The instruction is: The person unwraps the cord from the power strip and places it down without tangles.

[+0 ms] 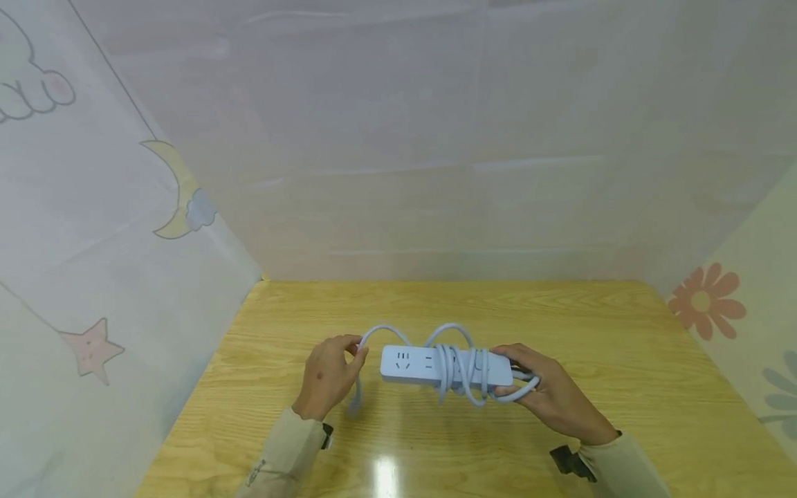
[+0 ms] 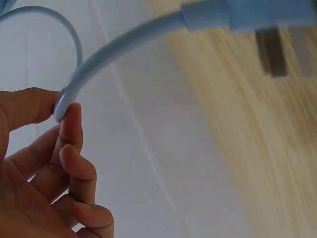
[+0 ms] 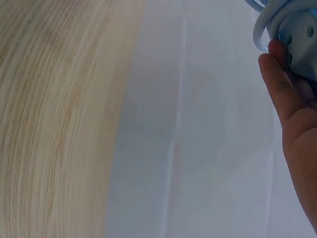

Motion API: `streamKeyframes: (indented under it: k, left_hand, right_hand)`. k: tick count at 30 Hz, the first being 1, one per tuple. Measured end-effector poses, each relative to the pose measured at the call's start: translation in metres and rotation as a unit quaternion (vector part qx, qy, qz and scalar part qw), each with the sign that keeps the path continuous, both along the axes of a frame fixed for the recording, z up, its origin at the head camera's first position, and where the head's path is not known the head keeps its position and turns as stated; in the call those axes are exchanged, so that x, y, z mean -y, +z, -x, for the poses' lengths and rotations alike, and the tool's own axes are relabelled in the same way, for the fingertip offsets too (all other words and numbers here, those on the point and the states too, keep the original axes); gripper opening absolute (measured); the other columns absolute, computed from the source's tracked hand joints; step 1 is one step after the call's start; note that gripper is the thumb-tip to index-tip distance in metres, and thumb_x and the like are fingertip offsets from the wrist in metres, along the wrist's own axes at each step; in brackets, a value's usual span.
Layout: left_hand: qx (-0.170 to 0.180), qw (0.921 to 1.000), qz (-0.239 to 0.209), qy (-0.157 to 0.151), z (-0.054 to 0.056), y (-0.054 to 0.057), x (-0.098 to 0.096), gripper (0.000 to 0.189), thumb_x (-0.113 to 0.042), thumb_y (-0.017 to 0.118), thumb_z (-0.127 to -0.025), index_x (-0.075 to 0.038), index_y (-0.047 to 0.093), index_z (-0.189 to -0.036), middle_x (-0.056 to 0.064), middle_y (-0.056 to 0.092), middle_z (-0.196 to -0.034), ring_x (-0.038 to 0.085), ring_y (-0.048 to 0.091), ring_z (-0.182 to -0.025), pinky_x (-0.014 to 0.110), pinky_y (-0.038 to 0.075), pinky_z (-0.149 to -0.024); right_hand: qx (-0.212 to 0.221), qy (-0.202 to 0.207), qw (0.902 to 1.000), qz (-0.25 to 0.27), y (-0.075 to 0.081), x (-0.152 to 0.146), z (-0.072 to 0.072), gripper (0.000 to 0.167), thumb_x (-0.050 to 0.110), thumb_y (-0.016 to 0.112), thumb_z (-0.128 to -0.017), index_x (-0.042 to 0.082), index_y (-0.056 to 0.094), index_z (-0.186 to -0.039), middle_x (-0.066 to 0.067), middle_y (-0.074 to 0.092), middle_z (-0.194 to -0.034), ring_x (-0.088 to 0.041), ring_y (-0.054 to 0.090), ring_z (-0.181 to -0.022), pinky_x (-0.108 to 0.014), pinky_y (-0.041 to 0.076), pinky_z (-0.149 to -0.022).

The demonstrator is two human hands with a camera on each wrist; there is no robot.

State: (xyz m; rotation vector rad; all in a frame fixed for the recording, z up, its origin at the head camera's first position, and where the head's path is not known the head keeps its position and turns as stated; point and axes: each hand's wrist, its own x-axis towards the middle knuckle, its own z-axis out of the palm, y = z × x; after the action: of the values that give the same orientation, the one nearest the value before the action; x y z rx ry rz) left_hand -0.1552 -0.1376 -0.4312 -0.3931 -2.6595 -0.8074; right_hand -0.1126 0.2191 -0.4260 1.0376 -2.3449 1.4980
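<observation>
A white power strip is held above the table, its cord wound in several loose turns around the middle and right part. My right hand grips the strip's right end, where a loop of cord bulges out beside the palm. In the right wrist view only a corner of the strip shows. My left hand pinches the cord's free end between thumb and forefinger, left of the strip. Just beyond those fingertips the plug hangs with its metal prongs showing in the left wrist view.
Beneath both hands lies a wooden table with a bright light reflection near its front. Pale sheeting rises behind it and along both sides. Printed on it are a moon, a star and a flower.
</observation>
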Motion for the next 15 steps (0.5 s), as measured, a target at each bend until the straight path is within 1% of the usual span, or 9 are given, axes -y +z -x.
streamKeyframes:
  k: [5,7,9,11,13,15]
  left_hand:
    - [0.026,0.9994,0.016,-0.016,-0.001,-0.006,0.001,0.023,-0.012,0.078,-0.088,-0.001,0.074,-0.107,0.004,0.073,-0.082,0.002,0.033,-0.046,0.021,0.034,-0.047]
    - [0.034,0.999,0.02,-0.02,-0.002,-0.007,0.001,0.023,-0.013,0.078,-0.088,-0.001,0.073,-0.108,0.004,0.073,-0.083,0.003,0.034,-0.044,0.022,0.035,-0.047]
    - [0.04,0.9985,0.029,-0.023,-0.002,-0.008,0.001,0.025,-0.012,0.078,-0.087,-0.002,0.073,-0.109,0.004,0.073,-0.084,0.003,0.041,-0.046,0.021,0.038,-0.049]
    - [0.044,0.9978,0.042,-0.026,-0.002,-0.01,0.002,0.027,-0.012,0.079,-0.087,-0.001,0.072,-0.11,0.004,0.073,-0.084,0.005,0.05,-0.051,0.023,0.044,-0.053]
    - [0.046,0.9969,0.054,-0.033,-0.002,-0.012,0.002,0.029,-0.011,0.079,-0.086,-0.001,0.071,-0.112,0.004,0.073,-0.084,0.009,0.058,-0.059,0.027,0.049,-0.059]
    - [0.05,0.9958,0.065,-0.042,-0.003,-0.015,0.002,0.031,-0.011,0.08,-0.085,-0.001,0.07,-0.113,0.004,0.073,-0.084,0.013,0.063,-0.066,0.032,0.052,-0.064]
  right_hand:
    - [0.01,0.003,0.9999,0.004,0.0,0.001,0.001,0.056,-0.008,0.071,-0.087,0.004,0.054,-0.139,-0.006,0.063,-0.12,-0.015,0.064,-0.102,-0.028,0.055,-0.08]
    - [0.015,0.002,0.9999,0.004,0.0,0.002,0.001,0.055,-0.008,0.071,-0.087,0.005,0.054,-0.138,-0.006,0.063,-0.12,-0.015,0.064,-0.103,-0.028,0.055,-0.081]
    - [0.017,0.001,0.9998,0.005,0.001,0.002,0.001,0.055,-0.008,0.07,-0.087,0.005,0.054,-0.138,-0.006,0.063,-0.121,-0.014,0.064,-0.103,-0.028,0.055,-0.081]
    - [0.015,0.001,0.9999,0.006,0.001,0.002,0.002,0.055,-0.009,0.07,-0.087,0.004,0.054,-0.138,-0.007,0.063,-0.121,-0.015,0.064,-0.103,-0.027,0.055,-0.081]
    - [0.014,0.001,0.9999,0.008,0.001,0.003,0.002,0.056,-0.009,0.07,-0.087,0.003,0.054,-0.139,-0.008,0.063,-0.121,-0.015,0.064,-0.103,-0.027,0.055,-0.081]
    - [0.017,0.002,0.9998,0.008,0.0,0.002,0.003,0.056,-0.009,0.07,-0.087,0.003,0.053,-0.139,-0.008,0.063,-0.121,-0.015,0.064,-0.103,-0.027,0.055,-0.081]
